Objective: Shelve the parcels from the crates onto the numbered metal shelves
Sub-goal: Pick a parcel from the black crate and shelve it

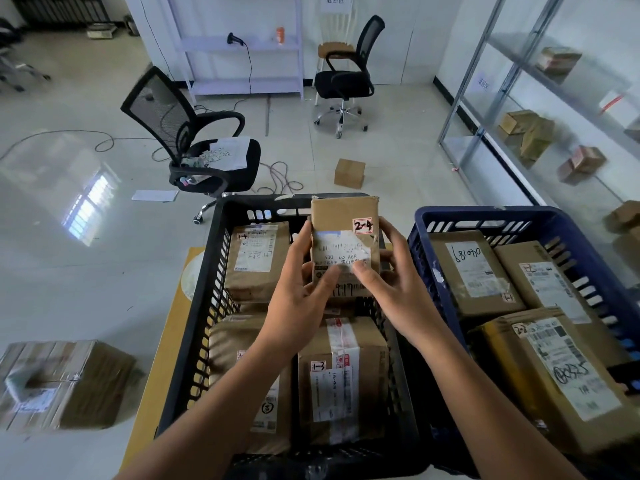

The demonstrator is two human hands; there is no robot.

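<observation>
Parcel (341,220) tagged 2-4: upright above black crate (214,278), clear of the parcels below. Left hand (298,296) and right hand (394,285) grip its sides, fingers (304,233) wrapped round the edges, thumbs on label. Step, seemingly: reading tag. Next needs a carry to metal shelves (485,98) on right and a matching number.

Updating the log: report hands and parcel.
Left hand, right hand both hold parcel 2-4 above black crate. Not shelved. Loose box on floor toward shelves.
</observation>
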